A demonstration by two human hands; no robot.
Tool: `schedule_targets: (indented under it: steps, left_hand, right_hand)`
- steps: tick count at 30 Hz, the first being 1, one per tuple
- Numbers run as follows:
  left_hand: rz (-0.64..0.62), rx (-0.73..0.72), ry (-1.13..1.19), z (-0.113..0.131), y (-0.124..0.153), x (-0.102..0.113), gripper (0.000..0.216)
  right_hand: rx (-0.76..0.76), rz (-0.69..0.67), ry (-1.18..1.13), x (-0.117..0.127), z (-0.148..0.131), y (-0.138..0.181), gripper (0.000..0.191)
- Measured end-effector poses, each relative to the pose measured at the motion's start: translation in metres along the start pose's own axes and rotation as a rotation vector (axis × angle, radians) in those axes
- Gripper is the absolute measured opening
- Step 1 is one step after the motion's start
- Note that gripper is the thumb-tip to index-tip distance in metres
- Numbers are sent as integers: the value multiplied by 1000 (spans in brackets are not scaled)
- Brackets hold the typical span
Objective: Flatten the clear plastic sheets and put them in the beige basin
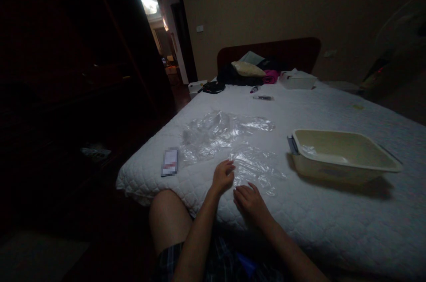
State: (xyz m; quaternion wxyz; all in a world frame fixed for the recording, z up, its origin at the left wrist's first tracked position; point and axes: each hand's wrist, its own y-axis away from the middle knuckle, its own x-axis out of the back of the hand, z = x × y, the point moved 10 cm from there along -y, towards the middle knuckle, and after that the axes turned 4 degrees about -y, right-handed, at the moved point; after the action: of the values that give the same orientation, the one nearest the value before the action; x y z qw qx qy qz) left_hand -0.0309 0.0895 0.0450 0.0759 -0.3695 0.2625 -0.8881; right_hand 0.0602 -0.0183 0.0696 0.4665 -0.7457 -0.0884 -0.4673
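Note:
A crumpled clear plastic bag (256, 166) lies spread on the white quilted bed in front of me. My left hand (223, 178) is at its near left edge, fingers loosely bent and a little apart, with no hold on the plastic visible. Just below the bag's near edge, my right hand (251, 201) rests palm down, its fingers stretched out over the quilt. Whether either hand touches the plastic, I cannot tell. More clear plastic sheeting (213, 133) lies crumpled farther back. To the right stands a cream plastic basin (346, 171) with grey handles.
A phone (170, 162) with a blurred screen lies near the bed's left edge. Toward the headboard (299, 46) are dark clothes, a yellowish pillow (249, 69), a magenta roll (271, 77), a white box (297, 80) and a small packaged item (263, 97). The room is dim.

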Motion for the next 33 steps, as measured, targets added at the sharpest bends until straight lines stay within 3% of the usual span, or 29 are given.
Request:
schedule_targets:
  steps: [10,17,23,29,33]
  left_hand:
    - [-34,-188,-35,23,11,0,43]
    - [-61,-179,-22,30,22,1,29]
    - [-136,-175,21,31,26,-5,31]
    - [-123,-167,64,30,28,-2,27]
    - [-129,-187,59,34,31,-3,26]
  right_hand:
    - [-30,121,84,4,4,2,22]
    - [-26,90,57,10,6,-1,25]
    - [-49,80,-14,13,11,-4,28]
    - [-117,39,-130,15,30,-10,19]
    - [-197,91,-239,24,53,-13,15]
